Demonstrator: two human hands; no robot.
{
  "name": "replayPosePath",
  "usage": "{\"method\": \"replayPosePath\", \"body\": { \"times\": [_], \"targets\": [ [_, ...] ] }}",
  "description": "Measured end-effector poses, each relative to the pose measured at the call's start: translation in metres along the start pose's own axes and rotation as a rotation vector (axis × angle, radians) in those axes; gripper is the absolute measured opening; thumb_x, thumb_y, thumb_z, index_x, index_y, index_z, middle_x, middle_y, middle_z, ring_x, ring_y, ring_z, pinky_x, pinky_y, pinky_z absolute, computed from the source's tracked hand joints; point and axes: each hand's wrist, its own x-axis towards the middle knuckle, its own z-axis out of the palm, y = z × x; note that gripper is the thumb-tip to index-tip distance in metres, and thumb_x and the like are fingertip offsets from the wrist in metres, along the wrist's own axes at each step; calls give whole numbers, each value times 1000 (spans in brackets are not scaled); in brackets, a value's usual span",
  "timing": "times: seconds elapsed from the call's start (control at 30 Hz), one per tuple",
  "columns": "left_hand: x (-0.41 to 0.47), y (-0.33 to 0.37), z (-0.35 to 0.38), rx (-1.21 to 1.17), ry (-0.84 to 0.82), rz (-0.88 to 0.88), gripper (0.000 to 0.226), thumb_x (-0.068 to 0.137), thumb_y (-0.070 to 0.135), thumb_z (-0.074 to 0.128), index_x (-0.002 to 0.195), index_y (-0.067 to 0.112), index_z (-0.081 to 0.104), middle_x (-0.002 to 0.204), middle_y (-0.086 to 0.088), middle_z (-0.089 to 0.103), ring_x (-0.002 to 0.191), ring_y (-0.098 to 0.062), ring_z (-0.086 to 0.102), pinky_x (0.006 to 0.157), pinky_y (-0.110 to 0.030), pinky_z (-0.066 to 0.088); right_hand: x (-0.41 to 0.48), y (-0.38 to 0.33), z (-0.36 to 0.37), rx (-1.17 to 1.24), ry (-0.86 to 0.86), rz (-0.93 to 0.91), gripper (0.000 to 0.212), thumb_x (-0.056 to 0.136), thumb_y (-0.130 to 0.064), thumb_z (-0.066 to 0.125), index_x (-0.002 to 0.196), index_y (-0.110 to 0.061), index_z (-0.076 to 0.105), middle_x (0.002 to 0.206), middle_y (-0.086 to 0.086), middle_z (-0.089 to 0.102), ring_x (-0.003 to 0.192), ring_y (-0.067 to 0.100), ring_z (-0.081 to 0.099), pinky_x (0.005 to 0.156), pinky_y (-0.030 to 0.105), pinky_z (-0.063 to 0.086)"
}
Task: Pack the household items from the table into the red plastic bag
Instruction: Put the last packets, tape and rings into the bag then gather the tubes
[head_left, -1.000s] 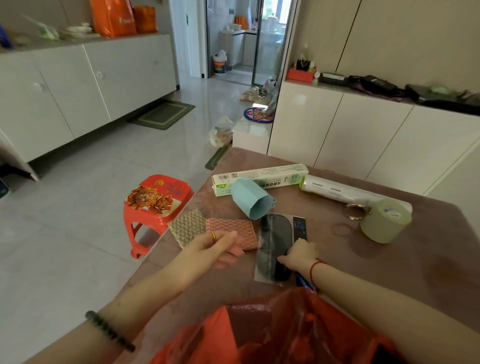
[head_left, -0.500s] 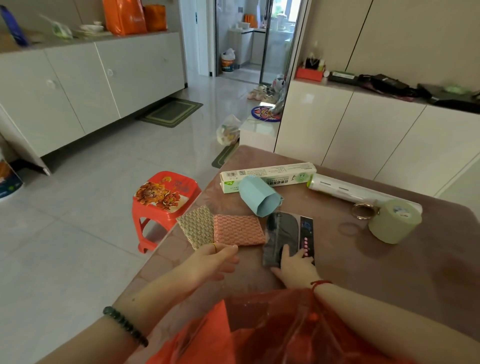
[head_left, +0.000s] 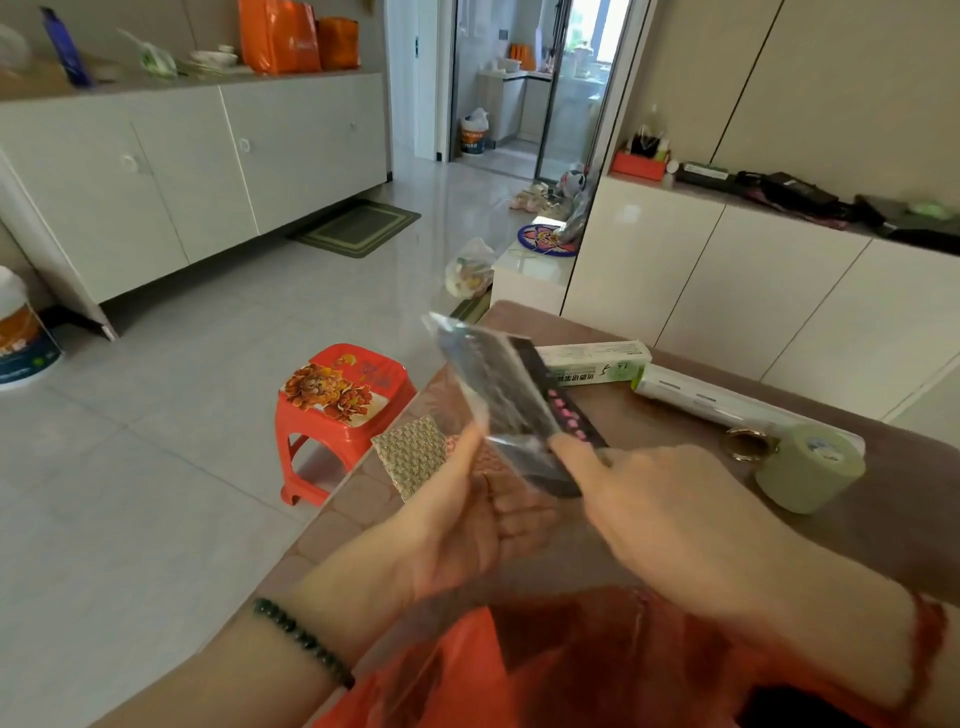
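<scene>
A dark packet in clear plastic wrap (head_left: 498, 395) is raised above the brown table (head_left: 649, 431), tilted up to the left. My right hand (head_left: 660, 514) grips its lower end. My left hand (head_left: 467, 514) touches its near edge with fingers spread, palm up. The red plastic bag (head_left: 571, 670) lies open at the near edge below both wrists. On the table lie a beige scouring pad (head_left: 413, 454), a white and green box (head_left: 592, 361), a white roll (head_left: 701, 397), a pale green tape roll (head_left: 810, 465) and a key ring (head_left: 748, 444). The packet hides the teal cup.
A red plastic stool (head_left: 343, 410) stands on the tiled floor just left of the table. White cabinets (head_left: 727, 291) run behind the table and along the left wall. A bag of rubbish (head_left: 470, 270) sits on the floor beyond the table's far corner.
The dark packet has left the table and now stands tilted in the air in my right hand. My left hand has come off the pink pad and moved up to the packet.
</scene>
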Motion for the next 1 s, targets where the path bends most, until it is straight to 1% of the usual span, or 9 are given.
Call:
{"method": "replayPosePath", "body": {
  "times": [0.1,0.17,0.27,0.33,0.43,0.53,0.7,0.87,1.0],
  "targets": [
    [-12,10,-16,-146,-12,222,35,72,43,68,69,9,74,73,-11,73,66,-21,71,55,-28,58,7,-22,15,103,-59,-404,52,88,-9,27,140,-13,25,112,10,62,98,30,62,50,29,25],
    [-21,13,-32,-205,2,306,52,79,53,50,73,9,77,84,-15,75,76,-23,73,58,-32,60,26,-31,25,121,-139,-450,54,90,-8,27,143,-13,17,121,13,57,105,33,58,54,32,28],
    [-36,16,-46,-153,66,339,84,64,79,38,112,16,67,111,-16,70,102,-27,68,84,-43,57,57,-41,41,53,-21,-470,53,89,-5,33,141,-7,25,108,14,63,88,34,64,48,33,27],
    [-34,9,-60,-101,206,316,70,70,58,60,122,11,59,108,-17,71,97,-28,70,83,-42,58,72,-53,49,-71,-9,-517,48,84,-12,32,130,-10,48,85,7,70,65,24,67,43,25,24],
    [-28,-3,-90,-143,501,311,33,89,9,53,119,-4,57,102,-23,70,73,-29,70,60,-37,60,98,-60,57,306,-220,-645,46,95,-42,35,132,-19,45,107,7,69,87,21,65,63,32,46],
    [-30,-10,-114,-236,606,321,22,91,6,51,110,-2,60,79,-16,73,58,-26,70,54,-38,58,141,-35,82,594,-181,-326,39,94,-35,47,130,-20,51,124,4,63,100,10,61,90,28,45],
    [-35,-17,-133,-246,621,293,14,91,5,52,99,1,62,79,-18,73,66,-30,70,58,-39,60,163,-18,161,500,-445,-10,92,84,-22,65,149,-13,0,157,10,10,143,23,18,115,30,19],
    [-37,-16,-141,-215,678,256,12,90,6,54,97,1,62,84,-19,72,76,-31,66,66,-41,56,160,-7,172,540,-538,122,54,80,-40,66,119,-11,43,123,3,55,113,21,52,89,26,42],
    [-34,-15,-134,-191,669,240,13,89,9,57,98,3,64,79,-15,73,76,-29,67,67,-37,53,158,-14,129,737,-260,186,13,92,-27,53,84,-21,45,81,-10,47,73,7,49,57,12,33]
  ]
}}
